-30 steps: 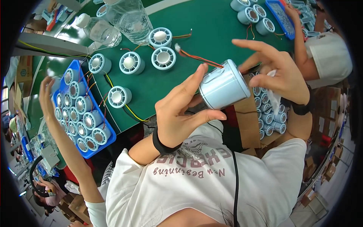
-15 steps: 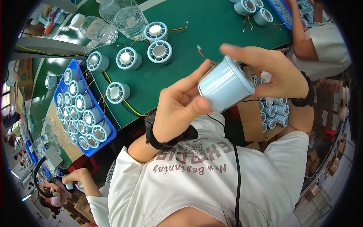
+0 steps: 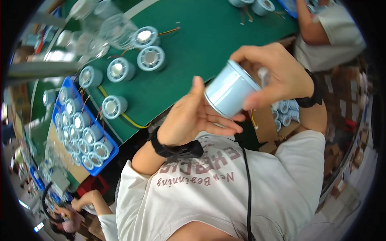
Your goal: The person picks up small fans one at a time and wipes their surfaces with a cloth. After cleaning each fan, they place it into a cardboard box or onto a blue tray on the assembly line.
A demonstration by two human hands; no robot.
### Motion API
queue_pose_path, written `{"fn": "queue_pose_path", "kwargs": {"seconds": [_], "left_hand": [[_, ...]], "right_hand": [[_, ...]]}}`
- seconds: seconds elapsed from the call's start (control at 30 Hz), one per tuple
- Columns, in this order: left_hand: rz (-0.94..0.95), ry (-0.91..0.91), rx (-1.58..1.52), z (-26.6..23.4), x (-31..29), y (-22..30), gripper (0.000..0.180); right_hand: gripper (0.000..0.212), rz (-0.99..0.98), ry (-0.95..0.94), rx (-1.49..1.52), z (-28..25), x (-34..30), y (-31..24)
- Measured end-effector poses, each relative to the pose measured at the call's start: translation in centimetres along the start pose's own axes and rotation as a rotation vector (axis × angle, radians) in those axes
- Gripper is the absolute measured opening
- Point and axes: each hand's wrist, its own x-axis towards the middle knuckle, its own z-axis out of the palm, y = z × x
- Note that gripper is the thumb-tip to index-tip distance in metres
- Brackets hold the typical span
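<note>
A glossy pale blue cylindrical housing (image 3: 232, 88) is tilted in front of my chest. My right hand (image 3: 277, 72) grips it near its upper right end, thumb on the near side and fingers over the top. A small white piece (image 3: 263, 75) shows blurred by the right palm; what it is I cannot tell. My left hand (image 3: 189, 114) lies open beside the housing's lower left end, thumb up and fingers stretched out under it. Whether those fingers touch it is unclear. Similar pale blue units with slotted rims and silvery round centres, such as one unit (image 3: 151, 58), stand on the green table (image 3: 193, 44).
A blue tray (image 3: 114, 154) full of similar units lies at the left. Clear plastic bottles (image 3: 116, 30) stand at the far left. A cardboard box (image 3: 263, 130) with more units is by my right arm. Another person's arm (image 3: 311, 28) reaches in at the far right.
My left thumb and fingers have come off the housing and opened out. My right hand has closed further round it. The whole view has shifted slightly.
</note>
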Motion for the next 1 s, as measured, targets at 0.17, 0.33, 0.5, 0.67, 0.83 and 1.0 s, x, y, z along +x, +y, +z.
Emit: {"fn": "queue_pose_path", "kwargs": {"seconds": [0.17,0.33,0.5,0.67,0.83,1.0], "left_hand": [[0.494,0.337,0.617,0.5,-0.6,-0.8,0.053],[0.963,0.718,1.298,-1.4,-0.5,0.6,0.037],[1.047,0.814,1.297,-1.5,0.7,1.5,0.032],[0.991,0.877,1.433,-1.6,1.1,1.4,0.031],[1.011,0.918,1.521,-1.8,0.6,1.8,0.029],[0.96,0.915,1.622,-2.3,0.6,2.3,0.031]], "right_hand": [[0.07,0.326,0.443,-0.206,-0.7,-5.5,1.2],[0.066,0.672,0.727,-0.742,1.6,-15.9,8.1],[0.068,0.827,0.718,-0.56,5.2,-18.8,15.0],[0.067,0.841,0.761,-0.528,7.3,-13.6,21.7],[0.066,0.993,0.711,-0.571,7.3,-10.6,24.3],[0.055,0.661,0.887,-0.622,3.6,-9.0,17.4]]}}
